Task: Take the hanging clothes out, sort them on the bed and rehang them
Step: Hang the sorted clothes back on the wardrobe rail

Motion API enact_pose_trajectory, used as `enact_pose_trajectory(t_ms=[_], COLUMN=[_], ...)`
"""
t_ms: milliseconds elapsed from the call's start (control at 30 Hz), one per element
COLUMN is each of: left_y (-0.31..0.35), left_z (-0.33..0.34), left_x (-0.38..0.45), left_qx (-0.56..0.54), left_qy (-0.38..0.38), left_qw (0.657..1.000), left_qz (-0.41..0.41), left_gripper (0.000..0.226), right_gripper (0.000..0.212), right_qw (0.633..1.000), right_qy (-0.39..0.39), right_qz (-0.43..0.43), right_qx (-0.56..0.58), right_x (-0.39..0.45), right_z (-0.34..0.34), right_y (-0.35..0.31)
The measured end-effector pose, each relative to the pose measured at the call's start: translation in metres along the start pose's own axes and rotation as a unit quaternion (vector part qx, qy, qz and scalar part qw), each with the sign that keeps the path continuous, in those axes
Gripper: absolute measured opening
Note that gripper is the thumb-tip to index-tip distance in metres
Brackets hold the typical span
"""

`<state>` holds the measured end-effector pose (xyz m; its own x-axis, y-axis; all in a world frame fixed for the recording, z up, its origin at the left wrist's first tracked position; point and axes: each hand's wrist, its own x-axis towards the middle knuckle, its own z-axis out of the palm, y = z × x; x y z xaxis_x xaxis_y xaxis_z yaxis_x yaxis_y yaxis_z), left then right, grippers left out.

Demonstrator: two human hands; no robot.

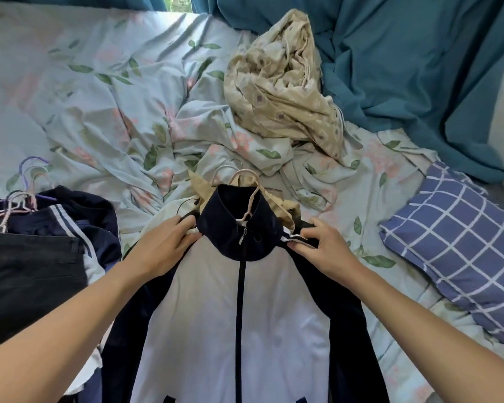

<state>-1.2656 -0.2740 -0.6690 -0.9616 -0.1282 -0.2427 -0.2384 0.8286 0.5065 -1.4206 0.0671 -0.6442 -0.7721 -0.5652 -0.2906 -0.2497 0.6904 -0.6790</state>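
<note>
While both hands pinch its shoulders, white jacket [216, 309] flat on bed, navy collar, sleeves, zipped front, left hand [163, 245], right hand [323, 248].

Soft daylight, seemingly from the window [178, 2] above; edges bowed; slightly soft focus throughout.

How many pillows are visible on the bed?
1: the blue checked pillow lies at the bed's right edge, beside the white-and-navy jacket. Others may be hidden under the teal fabric.
</note>
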Motion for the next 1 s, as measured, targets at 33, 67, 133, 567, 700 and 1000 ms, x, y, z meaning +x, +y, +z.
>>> enact_pose_trajectory(t_ms=[33,67,133,567,700,1000], left_y=[0.008,0.017,0.029,0.15,0.18,0.268], left_z=[-0.01,-0.021,-0.045,-0.186,-0.209,-0.238], left_x=[-0.01,-0.021,-0.048,-0.278,-0.328,-0.426], left_qx=[-0.007,-0.013,-0.017,-0.012,-0.026,-0.029], left_qy=[0.003,0.005,0.005,0.046,0.101,0.247], left_qw=[1.0,1.0,1.0,0.999,0.994,0.96], left_qz=[-0.001,-0.001,-0.004,-0.011,-0.033,-0.129], left_gripper=[0.026,0.026,0.023,0.03,0.022,0.025], right_gripper=[0.033,0.034,0.036,0.05,0.054,0.048], right_qw=[1.0,1.0,1.0,0.994,0.994,0.983], right_qy=[0.006,0.011,0.018,0.104,0.105,0.04], right_qz=[0.0,-0.002,-0.009,0.036,-0.015,-0.176], right_qx=[0.003,0.002,0.001,0.021,0.011,-0.019], right_x=[-0.009,-0.019,-0.041,-0.275,-0.303,-0.325], right_z=[-0.007,-0.015,-0.031,-0.097,-0.117,-0.18], right_y=[-0.009,-0.02,-0.044,-0.218,-0.245,-0.285])
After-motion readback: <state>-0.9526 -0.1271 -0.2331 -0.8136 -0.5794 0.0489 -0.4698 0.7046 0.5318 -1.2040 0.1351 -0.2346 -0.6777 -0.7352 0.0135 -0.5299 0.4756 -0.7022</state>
